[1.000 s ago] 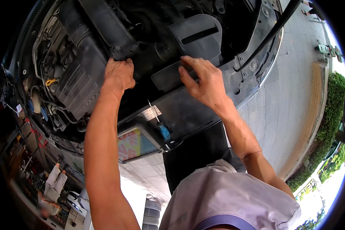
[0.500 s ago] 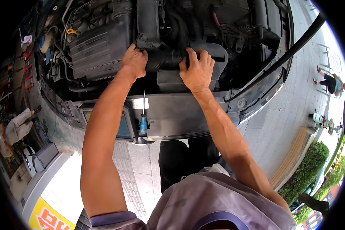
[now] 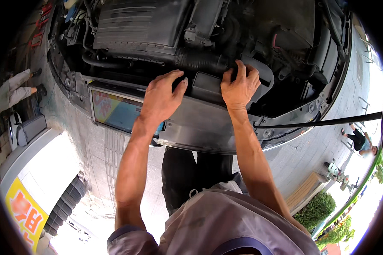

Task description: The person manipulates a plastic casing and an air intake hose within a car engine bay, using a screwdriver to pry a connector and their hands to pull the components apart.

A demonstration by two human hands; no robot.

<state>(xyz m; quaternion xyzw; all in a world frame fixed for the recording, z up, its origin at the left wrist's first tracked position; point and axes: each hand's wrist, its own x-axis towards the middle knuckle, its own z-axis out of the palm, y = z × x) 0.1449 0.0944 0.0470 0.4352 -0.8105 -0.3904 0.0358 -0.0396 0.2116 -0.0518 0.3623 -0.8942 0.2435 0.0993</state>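
My left hand (image 3: 162, 97) hovers above the car's front crossmember (image 3: 195, 123). Its fingers and thumb are apart, with nothing between them. Beyond it a ribbed black air hose (image 3: 200, 60) runs from the engine cover side to a black plastic intake duct (image 3: 264, 73). At the hose's right end, my right hand (image 3: 241, 87) has its bent fingers and thumb on the duct. A blue screwdriver handle (image 3: 160, 127) shows beside my left wrist; the hand hides the rest. A tablet-like screen device (image 3: 115, 108) rests on the car's front edge, partly behind my left forearm.
The ribbed black engine cover (image 3: 138, 25) fills the far left of the bay, with a bent black hose (image 3: 102, 63) below it. A black rod (image 3: 319, 121) slants across the right side. Paving surrounds the car; a person (image 3: 361, 142) is at far right.
My left hand has let go at the hose's left end and drawn back toward me, now over the crossmember and screwdriver. My right hand stays on the duct. The view has shifted.
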